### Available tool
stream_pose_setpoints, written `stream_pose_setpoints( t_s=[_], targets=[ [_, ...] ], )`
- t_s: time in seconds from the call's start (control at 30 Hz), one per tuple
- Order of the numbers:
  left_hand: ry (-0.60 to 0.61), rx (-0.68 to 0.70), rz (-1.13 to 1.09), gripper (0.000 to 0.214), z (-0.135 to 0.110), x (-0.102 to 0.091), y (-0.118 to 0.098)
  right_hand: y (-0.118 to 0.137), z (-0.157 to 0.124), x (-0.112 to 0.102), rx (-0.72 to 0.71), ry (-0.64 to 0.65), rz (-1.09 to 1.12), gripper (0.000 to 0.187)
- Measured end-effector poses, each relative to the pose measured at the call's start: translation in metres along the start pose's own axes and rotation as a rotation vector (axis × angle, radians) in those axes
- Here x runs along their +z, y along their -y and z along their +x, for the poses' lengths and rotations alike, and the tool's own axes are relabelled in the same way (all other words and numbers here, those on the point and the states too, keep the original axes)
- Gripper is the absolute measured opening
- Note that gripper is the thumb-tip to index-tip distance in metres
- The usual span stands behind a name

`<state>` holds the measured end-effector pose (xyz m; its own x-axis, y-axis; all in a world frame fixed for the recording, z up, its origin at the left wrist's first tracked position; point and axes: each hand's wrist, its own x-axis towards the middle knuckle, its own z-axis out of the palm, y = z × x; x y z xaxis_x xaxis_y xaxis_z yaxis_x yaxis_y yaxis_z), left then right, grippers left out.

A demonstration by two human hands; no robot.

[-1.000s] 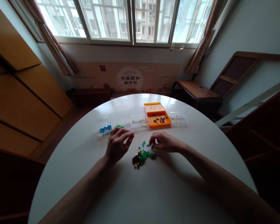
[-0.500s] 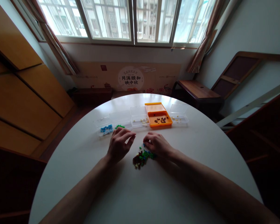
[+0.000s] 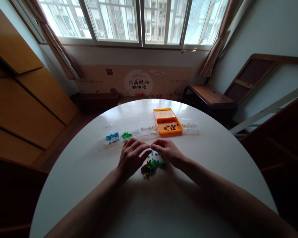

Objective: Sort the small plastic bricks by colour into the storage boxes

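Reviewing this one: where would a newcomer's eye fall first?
Likely the bright orange box, lid open, in a row of clear boxes toward the white table's far edge. Next, the left hand and right hand, close together mid-table, by a multicoloured pile of small pieces.

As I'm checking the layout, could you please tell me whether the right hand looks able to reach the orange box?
Probably yes: the orange box lies open beyond the right hand, its lid folded back, with nothing visible between them.

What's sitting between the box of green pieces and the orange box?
A clear box with pale pieces in it, as the head view shows.
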<state>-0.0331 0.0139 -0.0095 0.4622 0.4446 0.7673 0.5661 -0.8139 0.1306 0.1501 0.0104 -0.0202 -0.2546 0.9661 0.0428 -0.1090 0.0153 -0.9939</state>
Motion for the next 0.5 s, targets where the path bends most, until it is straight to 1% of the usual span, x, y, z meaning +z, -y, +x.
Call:
stream_pose_setpoints(
  t_s=[0.13, 0.23, 0.33, 0.43, 0.5],
  targets=[
    [-0.006, -0.005, 0.004, 0.006, 0.0, 0.0, -0.001, -0.003, 0.0, 0.002, -0.005, -0.005, -0.019, 0.029],
    [-0.001, 0.021, 0.005, 0.009, 0.0, -0.001, -0.002, -0.002, 0.0, 0.001, 0.004, -0.018, -0.01, 0.029],
    [0.02, 0.042, 0.0, 0.012, 0.0, -0.002, 0.0, 0.0, -0.001, -0.003, -0.005, -0.006, -0.055, 0.029],
    [-0.004, -0.03, 0.034, 0.008, -0.001, -0.003, 0.011, -0.001, -0.001, -0.012, -0.042, -0.049, -0.129, 0.027],
    [-0.092, -0.13, 0.085, 0.007, -0.003, -0.004, 0.026, -0.003, -0.002, -0.018, -0.056, -0.097, -0.174, 0.024]
  ],
)
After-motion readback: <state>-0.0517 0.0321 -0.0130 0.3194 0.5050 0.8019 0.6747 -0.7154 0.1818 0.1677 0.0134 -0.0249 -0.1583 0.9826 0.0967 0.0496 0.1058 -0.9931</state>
